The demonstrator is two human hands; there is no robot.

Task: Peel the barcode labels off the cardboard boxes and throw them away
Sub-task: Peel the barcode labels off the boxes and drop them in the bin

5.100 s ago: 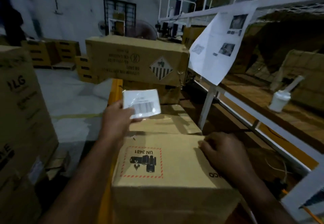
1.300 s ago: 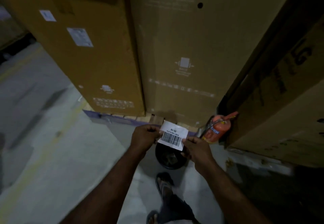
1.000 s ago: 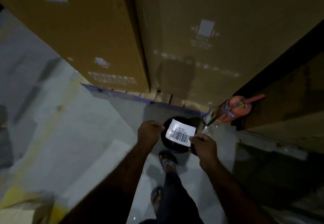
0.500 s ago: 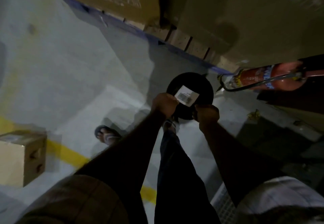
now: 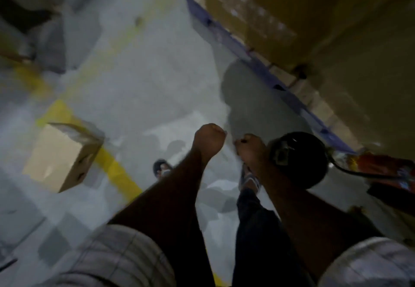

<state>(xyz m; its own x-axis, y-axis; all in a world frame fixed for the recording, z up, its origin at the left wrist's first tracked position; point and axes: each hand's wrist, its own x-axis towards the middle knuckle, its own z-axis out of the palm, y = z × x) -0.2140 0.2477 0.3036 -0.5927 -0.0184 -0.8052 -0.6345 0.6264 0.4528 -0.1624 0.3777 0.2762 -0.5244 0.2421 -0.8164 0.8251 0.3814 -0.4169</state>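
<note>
The view is blurred and points down at the floor. My left hand (image 5: 210, 139) is curled into a fist and no label shows in it. My right hand (image 5: 249, 149) is curled too, just left of the round black bin (image 5: 314, 163) on the floor, and I see nothing in its fingers. A pale patch inside the bin (image 5: 280, 154) may be the barcode label; the blur keeps me from being sure. Large cardboard boxes (image 5: 336, 28) stand on a blue-edged pallet (image 5: 258, 62) at the upper right.
A small cardboard box (image 5: 62, 154) sits on the grey floor at the left, beside a yellow floor line (image 5: 116, 170). A red fire extinguisher (image 5: 386, 170) lies right of the bin. My feet in sandals (image 5: 161, 169) are below my hands.
Both hands held the white label over the bin half a second ago. Now the label is out of my hands, both hands are fists, and the view has swung left.
</note>
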